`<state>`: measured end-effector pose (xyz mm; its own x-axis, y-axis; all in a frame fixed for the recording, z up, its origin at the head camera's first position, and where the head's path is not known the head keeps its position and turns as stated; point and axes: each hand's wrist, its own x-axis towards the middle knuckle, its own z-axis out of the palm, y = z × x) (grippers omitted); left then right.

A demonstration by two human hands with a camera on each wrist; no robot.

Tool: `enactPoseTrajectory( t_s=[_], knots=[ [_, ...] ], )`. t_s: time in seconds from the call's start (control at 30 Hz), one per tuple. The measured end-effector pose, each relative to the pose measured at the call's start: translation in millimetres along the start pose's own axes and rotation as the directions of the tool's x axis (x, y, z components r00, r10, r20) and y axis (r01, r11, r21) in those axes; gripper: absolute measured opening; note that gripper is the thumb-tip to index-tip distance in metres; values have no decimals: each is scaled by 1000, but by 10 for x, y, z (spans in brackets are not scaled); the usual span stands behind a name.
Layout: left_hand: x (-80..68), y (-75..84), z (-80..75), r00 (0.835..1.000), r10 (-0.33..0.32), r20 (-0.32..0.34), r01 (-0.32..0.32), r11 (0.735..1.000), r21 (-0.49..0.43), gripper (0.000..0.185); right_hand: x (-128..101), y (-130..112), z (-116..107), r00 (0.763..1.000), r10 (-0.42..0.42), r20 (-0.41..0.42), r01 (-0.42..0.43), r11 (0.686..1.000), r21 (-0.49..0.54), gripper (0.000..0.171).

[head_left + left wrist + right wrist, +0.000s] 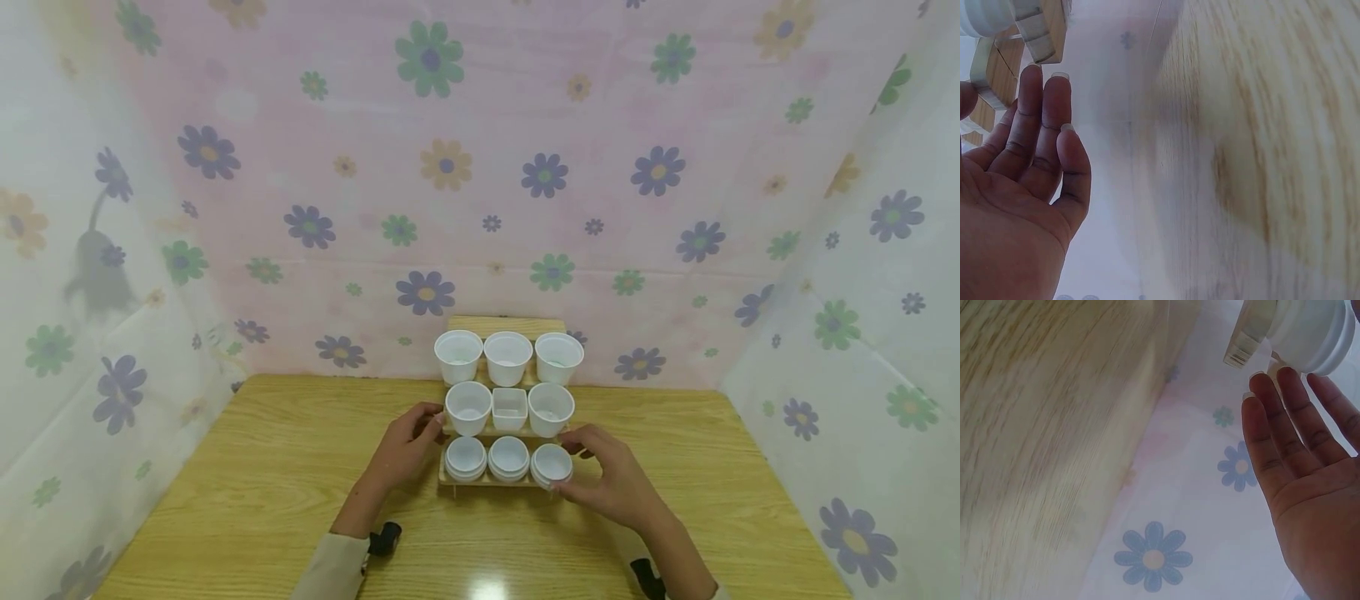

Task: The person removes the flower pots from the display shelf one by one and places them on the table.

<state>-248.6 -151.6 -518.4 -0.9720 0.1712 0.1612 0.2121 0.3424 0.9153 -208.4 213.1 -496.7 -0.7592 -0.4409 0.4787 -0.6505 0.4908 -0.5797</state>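
A stepped wooden rack (495,481) stands on the table and bears white cups on three tiers. My right hand (611,479) pinches a small round white cup (552,463) at the right end of the front tier, thumb at its front and fingers behind. In the right wrist view, several fingers (1300,425) reach up to that cup (1310,334); the thumb is mostly out of view. At the rack's left side, my left hand (405,446) has thumb and fingertips by the middle shelf's end. The left wrist view shows its fingers (1043,119) loosely extended beside the shelf ends (1047,31).
Larger white cups (507,358) fill the back tier, and a square white cup (510,408) sits mid-rack between two round ones. The wood-grain table (315,450) meets a flowered cloth (495,167) behind the rack and at both sides.
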Motion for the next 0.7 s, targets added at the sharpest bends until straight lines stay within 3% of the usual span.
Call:
enactPoseTrajectory(
  t_s=[0.7],
  knots=[
    [-2,-10,-1,1000,3,-3,-3,1000,-8,31,10,-26,40,1000,7,14,-7,1000,28,58]
  ],
)
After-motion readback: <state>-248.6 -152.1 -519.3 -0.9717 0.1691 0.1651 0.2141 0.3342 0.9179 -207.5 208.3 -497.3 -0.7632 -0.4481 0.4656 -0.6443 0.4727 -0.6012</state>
